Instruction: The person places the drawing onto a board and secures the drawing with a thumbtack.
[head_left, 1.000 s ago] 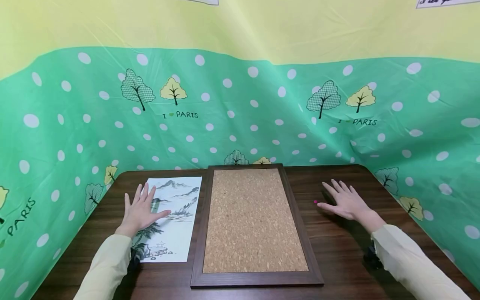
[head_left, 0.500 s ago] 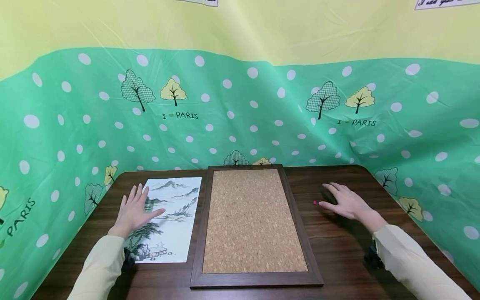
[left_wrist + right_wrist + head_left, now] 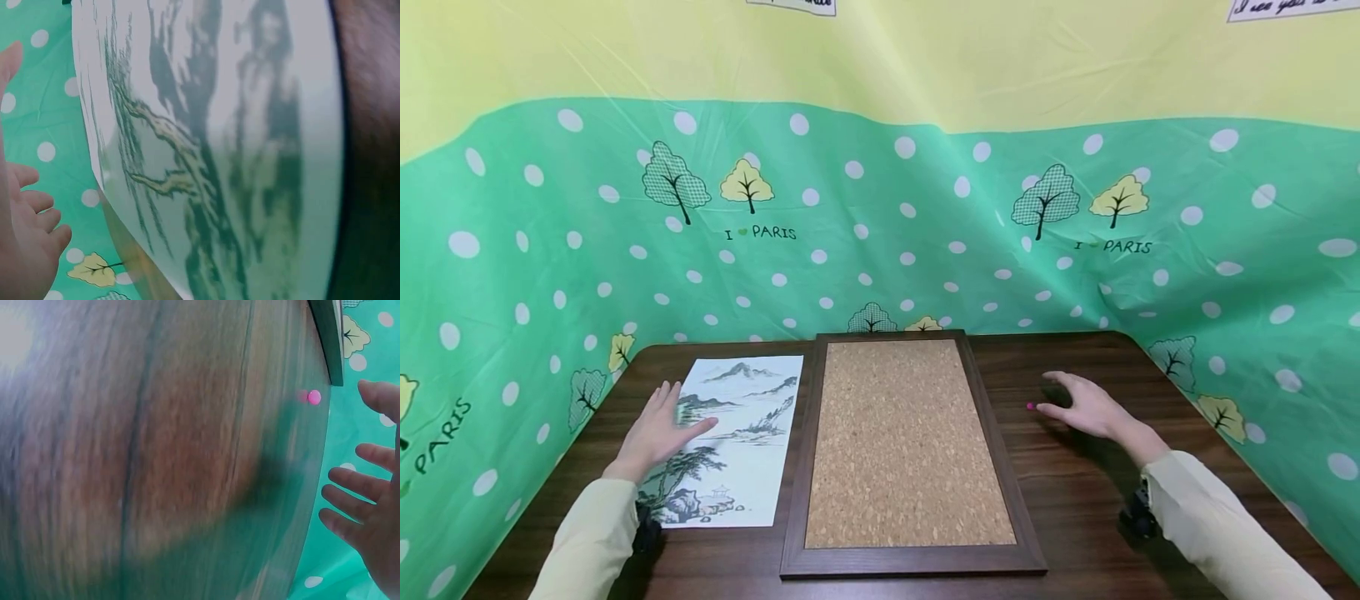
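A sheet of paper (image 3: 752,475) printed with an ink landscape lies on the left of the table. Over its left edge is my left hand (image 3: 651,437), fingers extended and thumb spread; whether it touches the paper I cannot tell. In the middle lies a cork board (image 3: 910,442) in a dark wooden frame. A small pink pin (image 3: 314,397), probably a pushpin, is on the wood to the board's right. My right hand (image 3: 1093,410) is beside that pin, thumb tip close to it, fingers a little bent and holding nothing.
The dark wooden table (image 3: 1093,517) carries everything. A green and yellow curtain (image 3: 880,208) with white dots and printed trees hangs around the back and sides. Dark wrist cameras (image 3: 1138,512) sit under both cuffs.
My left hand has drawn back leftward, uncovering more of the picture. My right hand's fingers have gone from spread and straight to slightly bent, near the same spot. Paper, board and pin stay put.
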The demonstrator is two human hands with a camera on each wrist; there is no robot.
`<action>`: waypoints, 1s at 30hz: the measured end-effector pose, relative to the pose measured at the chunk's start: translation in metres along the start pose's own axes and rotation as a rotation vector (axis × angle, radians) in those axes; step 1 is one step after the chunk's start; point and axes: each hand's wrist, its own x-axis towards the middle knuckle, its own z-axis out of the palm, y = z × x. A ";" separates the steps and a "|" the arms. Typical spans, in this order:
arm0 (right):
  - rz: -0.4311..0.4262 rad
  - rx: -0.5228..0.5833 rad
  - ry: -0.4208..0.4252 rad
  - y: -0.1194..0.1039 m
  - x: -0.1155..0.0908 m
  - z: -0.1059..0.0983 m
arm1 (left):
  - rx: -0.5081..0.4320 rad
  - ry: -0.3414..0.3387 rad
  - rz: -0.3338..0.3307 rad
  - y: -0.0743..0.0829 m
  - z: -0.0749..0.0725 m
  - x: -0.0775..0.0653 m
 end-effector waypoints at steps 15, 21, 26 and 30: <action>0.040 0.273 -0.030 -0.005 0.010 0.011 | -0.033 -0.051 -0.113 -0.015 0.002 -0.005; 0.038 0.298 -0.034 -0.007 0.012 0.017 | -0.008 -0.039 -0.119 -0.015 0.003 -0.005; 0.021 0.268 -0.019 -0.010 0.016 0.020 | -0.045 -0.046 -0.166 -0.012 -0.001 -0.006; -0.014 0.237 -0.008 -0.011 0.019 0.022 | -0.114 -0.068 -0.218 -0.011 -0.004 -0.006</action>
